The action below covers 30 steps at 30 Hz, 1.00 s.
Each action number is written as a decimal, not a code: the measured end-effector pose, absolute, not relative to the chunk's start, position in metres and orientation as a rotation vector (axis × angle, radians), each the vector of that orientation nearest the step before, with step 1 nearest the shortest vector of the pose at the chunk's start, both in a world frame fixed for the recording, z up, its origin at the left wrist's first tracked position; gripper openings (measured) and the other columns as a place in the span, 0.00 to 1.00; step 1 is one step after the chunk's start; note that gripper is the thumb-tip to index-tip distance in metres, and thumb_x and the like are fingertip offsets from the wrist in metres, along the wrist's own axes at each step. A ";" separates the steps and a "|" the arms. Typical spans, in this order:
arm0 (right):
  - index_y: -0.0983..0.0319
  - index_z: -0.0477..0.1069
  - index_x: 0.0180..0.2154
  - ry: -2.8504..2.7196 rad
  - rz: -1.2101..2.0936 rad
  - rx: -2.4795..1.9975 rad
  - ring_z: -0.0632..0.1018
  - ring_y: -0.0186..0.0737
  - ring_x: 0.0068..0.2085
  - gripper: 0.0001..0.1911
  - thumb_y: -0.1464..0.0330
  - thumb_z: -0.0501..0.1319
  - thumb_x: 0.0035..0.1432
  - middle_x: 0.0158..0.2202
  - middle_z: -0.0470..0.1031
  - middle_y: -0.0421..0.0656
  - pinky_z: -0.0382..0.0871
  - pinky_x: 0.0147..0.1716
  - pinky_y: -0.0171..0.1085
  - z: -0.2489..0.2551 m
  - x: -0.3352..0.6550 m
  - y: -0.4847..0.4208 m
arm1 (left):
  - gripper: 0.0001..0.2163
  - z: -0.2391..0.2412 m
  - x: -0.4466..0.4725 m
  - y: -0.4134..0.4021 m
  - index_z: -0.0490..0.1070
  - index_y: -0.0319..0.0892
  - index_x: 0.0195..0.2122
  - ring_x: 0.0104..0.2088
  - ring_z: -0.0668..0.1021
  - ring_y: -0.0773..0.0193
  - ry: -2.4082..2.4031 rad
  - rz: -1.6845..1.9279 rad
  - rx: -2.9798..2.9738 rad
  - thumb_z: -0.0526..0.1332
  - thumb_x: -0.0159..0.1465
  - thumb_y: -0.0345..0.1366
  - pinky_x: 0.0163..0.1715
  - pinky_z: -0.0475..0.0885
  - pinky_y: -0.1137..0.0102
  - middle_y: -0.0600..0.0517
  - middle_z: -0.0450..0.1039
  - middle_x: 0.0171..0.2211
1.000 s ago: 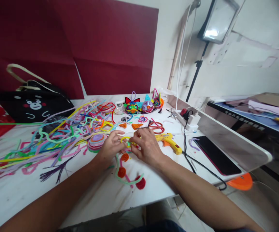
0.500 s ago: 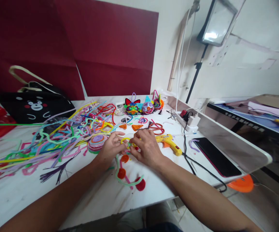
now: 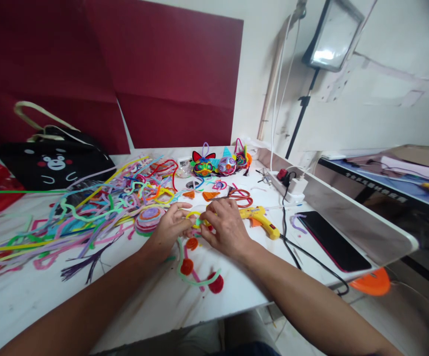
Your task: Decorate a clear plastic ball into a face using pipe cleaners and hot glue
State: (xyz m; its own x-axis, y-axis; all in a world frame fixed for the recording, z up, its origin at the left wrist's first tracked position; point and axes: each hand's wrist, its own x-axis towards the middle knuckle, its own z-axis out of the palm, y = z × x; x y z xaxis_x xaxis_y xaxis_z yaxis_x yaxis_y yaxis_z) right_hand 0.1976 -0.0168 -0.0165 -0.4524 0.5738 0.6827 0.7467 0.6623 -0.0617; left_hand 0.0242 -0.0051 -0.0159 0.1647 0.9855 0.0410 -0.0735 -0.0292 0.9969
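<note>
My left hand and my right hand are close together over the white table, fingers pinched around a yellow pipe cleaner. A green and red part between the fingertips is mostly hidden by them. Below the hands lie orange pipe-cleaner coils, a red coil and a pale green pipe cleaner. Beside my left hand sits a round purple and pink coiled piece. A yellow glue gun lies just right of my right hand.
Loose pipe cleaners are heaped on the left, before a black bag. Decorated balls stand at the back. On the right are a power strip, a black cable and a phone. Red-handled scissors lie behind my right hand.
Hardly anything differs. Both hands keep their place and grip, with only a very slight shift of the fingers.
</note>
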 end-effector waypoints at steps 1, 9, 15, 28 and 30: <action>0.62 0.73 0.36 -2.185 -0.323 -1.015 0.69 0.44 0.41 0.07 0.68 0.57 0.60 0.37 0.73 0.46 0.57 0.44 0.45 -0.016 0.198 -0.017 | 0.21 -0.016 0.025 -0.005 0.63 0.42 0.44 0.19 0.70 0.73 1.020 1.145 1.258 0.69 0.51 0.37 0.22 0.65 0.74 0.60 0.69 0.27; 0.62 0.73 0.36 -2.184 -0.308 -1.023 0.69 0.44 0.41 0.07 0.68 0.57 0.61 0.37 0.72 0.45 0.56 0.44 0.45 -0.017 0.198 -0.018 | 0.22 -0.015 0.025 -0.006 0.63 0.42 0.44 0.19 0.70 0.72 1.020 1.152 1.269 0.69 0.51 0.38 0.21 0.65 0.73 0.61 0.69 0.26; 0.62 0.73 0.36 -2.177 -0.303 -1.033 0.69 0.44 0.41 0.06 0.68 0.58 0.60 0.37 0.72 0.45 0.56 0.44 0.45 -0.017 0.197 -0.018 | 0.23 -0.015 0.025 -0.006 0.63 0.42 0.43 0.19 0.71 0.72 1.017 1.156 1.269 0.70 0.49 0.39 0.23 0.66 0.73 0.61 0.69 0.25; 0.62 0.73 0.37 -2.182 -0.281 -1.036 0.69 0.44 0.40 0.06 0.67 0.58 0.61 0.36 0.73 0.45 0.57 0.44 0.45 -0.017 0.195 -0.019 | 0.23 -0.020 0.029 -0.005 0.62 0.43 0.42 0.17 0.69 0.73 1.063 1.201 1.262 0.70 0.46 0.35 0.20 0.64 0.75 0.62 0.68 0.23; 0.61 0.73 0.37 -2.179 -0.275 -1.036 0.69 0.44 0.40 0.06 0.68 0.58 0.60 0.36 0.73 0.45 0.57 0.44 0.45 -0.017 0.194 -0.019 | 0.23 -0.021 0.029 -0.005 0.62 0.43 0.42 0.17 0.68 0.74 1.067 1.205 1.257 0.69 0.47 0.35 0.19 0.63 0.75 0.63 0.67 0.23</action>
State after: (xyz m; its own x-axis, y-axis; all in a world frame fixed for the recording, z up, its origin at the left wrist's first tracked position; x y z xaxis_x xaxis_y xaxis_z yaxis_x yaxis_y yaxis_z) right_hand 0.1945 -0.0188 -0.0175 -0.4370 0.5982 0.6717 0.7462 0.6581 -0.1007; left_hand 0.0287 -0.0047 -0.0212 0.0967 0.9933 0.0627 -0.0584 -0.0572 0.9967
